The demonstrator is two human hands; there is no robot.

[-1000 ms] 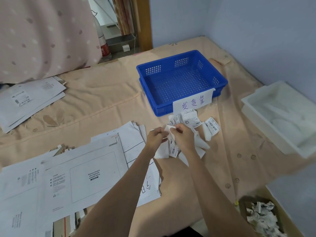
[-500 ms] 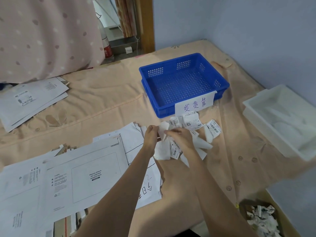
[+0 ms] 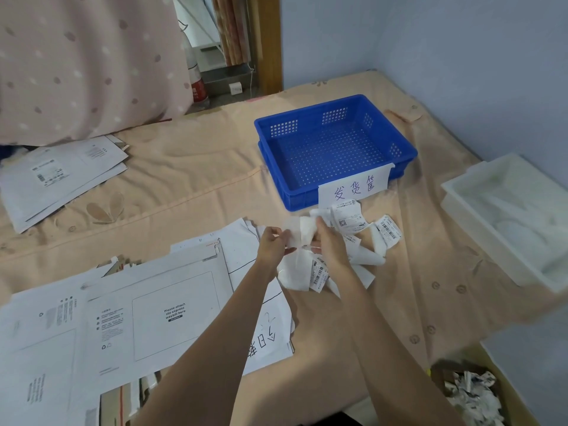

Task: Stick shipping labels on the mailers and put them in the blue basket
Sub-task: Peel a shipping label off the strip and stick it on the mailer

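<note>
Both hands over label pile, centre of bed. Left hand [image 3: 272,245] fingers pinch left edge of white label [image 3: 299,231]; right hand [image 3: 330,244] fingers pinch its right side. Loose labels [image 3: 353,221] just beneath, near blue basket [image 3: 335,118] beyond. Mailers [image 3: 159,312] spread near left; second stack [image 3: 61,173] far left.

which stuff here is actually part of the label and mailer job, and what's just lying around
Part of the job:
- label held in both hands, left hand and right hand
- loose shipping labels on the cloth
- blank mailers at the near left
- blue basket, nothing in it

Lying about:
- white tray
- box of paper scraps
- labelled mailers at the far left
- bottle
</note>
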